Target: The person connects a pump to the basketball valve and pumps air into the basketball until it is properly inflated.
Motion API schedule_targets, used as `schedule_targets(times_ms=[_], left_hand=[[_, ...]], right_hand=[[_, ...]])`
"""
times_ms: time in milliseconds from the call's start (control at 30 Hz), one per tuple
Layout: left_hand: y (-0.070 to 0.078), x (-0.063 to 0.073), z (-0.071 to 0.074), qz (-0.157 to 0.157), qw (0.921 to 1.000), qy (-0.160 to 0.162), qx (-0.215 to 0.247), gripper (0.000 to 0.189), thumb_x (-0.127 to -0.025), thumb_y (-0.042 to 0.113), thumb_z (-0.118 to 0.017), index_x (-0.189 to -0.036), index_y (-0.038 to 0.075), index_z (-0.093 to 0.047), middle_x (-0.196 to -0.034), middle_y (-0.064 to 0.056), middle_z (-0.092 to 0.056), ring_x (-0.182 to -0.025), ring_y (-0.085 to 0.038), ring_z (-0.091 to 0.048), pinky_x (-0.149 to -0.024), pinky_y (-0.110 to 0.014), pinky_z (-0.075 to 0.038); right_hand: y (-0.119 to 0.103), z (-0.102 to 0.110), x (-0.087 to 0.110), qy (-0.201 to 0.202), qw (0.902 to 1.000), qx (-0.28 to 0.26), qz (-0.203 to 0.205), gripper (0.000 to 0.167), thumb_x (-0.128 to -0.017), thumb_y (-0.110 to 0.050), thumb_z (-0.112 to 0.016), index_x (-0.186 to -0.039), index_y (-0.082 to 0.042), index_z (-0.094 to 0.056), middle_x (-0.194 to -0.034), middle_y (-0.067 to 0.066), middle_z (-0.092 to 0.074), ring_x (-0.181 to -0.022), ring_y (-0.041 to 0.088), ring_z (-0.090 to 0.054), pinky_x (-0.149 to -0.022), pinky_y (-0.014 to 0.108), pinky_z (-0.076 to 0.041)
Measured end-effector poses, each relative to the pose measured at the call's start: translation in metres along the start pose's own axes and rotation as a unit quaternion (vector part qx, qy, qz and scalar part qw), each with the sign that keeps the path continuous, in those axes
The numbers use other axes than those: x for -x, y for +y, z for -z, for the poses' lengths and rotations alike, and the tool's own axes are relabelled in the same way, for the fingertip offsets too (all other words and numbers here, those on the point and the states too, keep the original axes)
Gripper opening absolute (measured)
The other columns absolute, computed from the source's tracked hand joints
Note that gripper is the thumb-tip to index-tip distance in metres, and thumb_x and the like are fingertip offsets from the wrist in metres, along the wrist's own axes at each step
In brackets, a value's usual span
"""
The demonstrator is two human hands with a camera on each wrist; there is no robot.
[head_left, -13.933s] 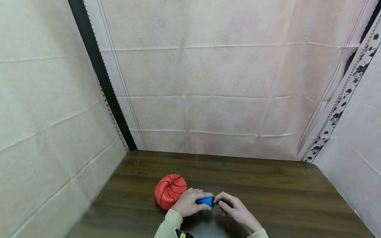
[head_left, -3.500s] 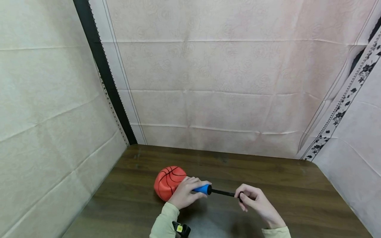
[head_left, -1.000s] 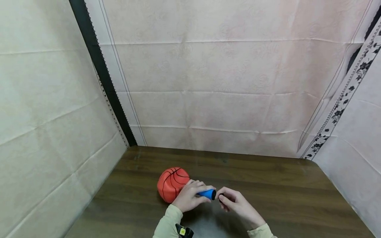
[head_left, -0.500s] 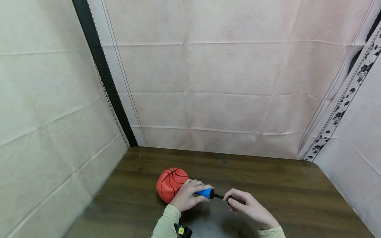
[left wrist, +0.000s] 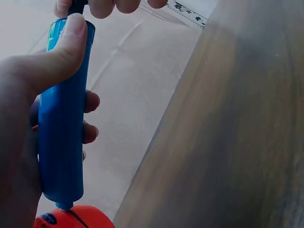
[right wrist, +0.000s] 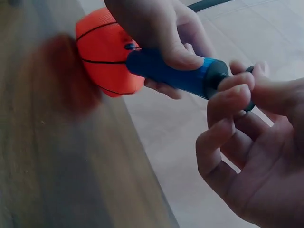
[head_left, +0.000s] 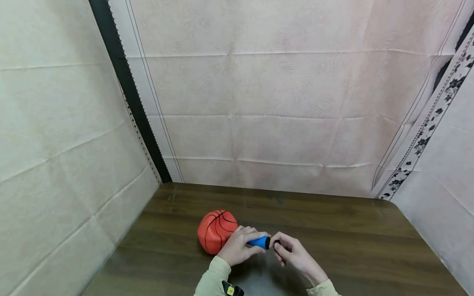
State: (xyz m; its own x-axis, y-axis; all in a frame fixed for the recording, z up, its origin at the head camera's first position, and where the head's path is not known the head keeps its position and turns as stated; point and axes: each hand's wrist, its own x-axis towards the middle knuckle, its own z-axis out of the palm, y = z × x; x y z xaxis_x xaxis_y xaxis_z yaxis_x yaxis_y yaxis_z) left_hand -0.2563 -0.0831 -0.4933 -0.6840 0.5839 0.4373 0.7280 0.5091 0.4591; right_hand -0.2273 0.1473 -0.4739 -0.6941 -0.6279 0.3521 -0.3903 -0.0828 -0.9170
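A red-orange toy basketball (head_left: 214, 233) with black lines rests on the table, partly hidden behind my left hand (head_left: 238, 246). Its surface still shows flattened facets. The left hand grips the blue barrel of a small hand pump (left wrist: 64, 123), thumb along its upper end. In the left wrist view the pump's lower tip meets the ball (left wrist: 92, 216). My right hand (head_left: 294, 253) pinches the pump's black handle (right wrist: 250, 105) between thumb and fingers. The handle sits close to the barrel's black end cap (right wrist: 213, 78), so the rod is pushed nearly all the way in.
A dark wood-grain table (head_left: 333, 230) lies under the hands. Pale patterned cloth walls (head_left: 259, 102) stand behind it and at both sides. A black wrist device (head_left: 233, 290) sits on the left sleeve.
The right hand has drawn the rod out and pushed it in repeatedly; since half a second ago it moved left, pushing it in. The ball looks rounder than at first, when its top was sunken.
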Motion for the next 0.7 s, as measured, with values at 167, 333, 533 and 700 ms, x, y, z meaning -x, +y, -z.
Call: schedule_targets(times_ms=[167, 333, 533, 700], left_hand=[[0.0, 0.001, 0.003, 0.0, 1.0, 0.007, 0.003, 0.04, -0.089, 0.047, -0.062, -0.128, 0.038, -0.06, -0.103, 0.011, -0.067, -0.094, -0.005, -0.056, -0.089, -0.028, -0.041], [-0.003, 0.004, 0.007, -0.015, 0.9999, 0.005, 0.003, 0.041, -0.089, 0.05, -0.06, -0.129, 0.037, -0.06, -0.105, 0.013, -0.067, -0.096, -0.003, -0.056, -0.091, -0.029, -0.041], [-0.006, 0.006, 0.016, 0.002, 0.9993, 0.038, -0.006, 0.041, -0.089, 0.047, -0.063, -0.129, 0.041, -0.058, -0.102, 0.013, -0.066, -0.095, -0.003, -0.056, -0.089, -0.03, -0.042], [-0.005, 0.006, 0.018, 0.021, 0.9983, 0.053, -0.012, 0.04, -0.089, 0.048, -0.063, -0.128, 0.043, -0.058, -0.102, 0.014, -0.066, -0.097, -0.005, -0.057, -0.09, -0.032, -0.043]], right_hand=[[-0.001, -0.002, 0.001, 0.008, 0.9998, 0.002, -0.018, 0.015, -0.103, -0.004, -0.041, -0.107, 0.006, -0.051, -0.069, 0.024, -0.043, -0.054, 0.017, -0.046, -0.046, 0.037, -0.041], [-0.011, 0.007, 0.007, -0.015, 0.998, 0.012, -0.06, 0.019, -0.103, -0.009, -0.044, -0.113, 0.002, -0.055, -0.074, 0.021, -0.05, -0.061, 0.016, -0.05, -0.053, 0.032, -0.045], [-0.03, 0.027, 0.023, -0.013, 0.9986, 0.009, -0.05, 0.024, -0.105, -0.006, -0.036, -0.115, 0.002, -0.056, -0.078, 0.025, -0.052, -0.064, 0.015, -0.054, -0.057, 0.029, -0.049], [-0.036, 0.037, 0.033, 0.026, 0.9992, 0.019, -0.024, 0.024, -0.104, -0.002, -0.035, -0.111, 0.001, -0.057, -0.072, 0.016, -0.051, -0.061, 0.017, -0.051, -0.055, 0.031, -0.046]])
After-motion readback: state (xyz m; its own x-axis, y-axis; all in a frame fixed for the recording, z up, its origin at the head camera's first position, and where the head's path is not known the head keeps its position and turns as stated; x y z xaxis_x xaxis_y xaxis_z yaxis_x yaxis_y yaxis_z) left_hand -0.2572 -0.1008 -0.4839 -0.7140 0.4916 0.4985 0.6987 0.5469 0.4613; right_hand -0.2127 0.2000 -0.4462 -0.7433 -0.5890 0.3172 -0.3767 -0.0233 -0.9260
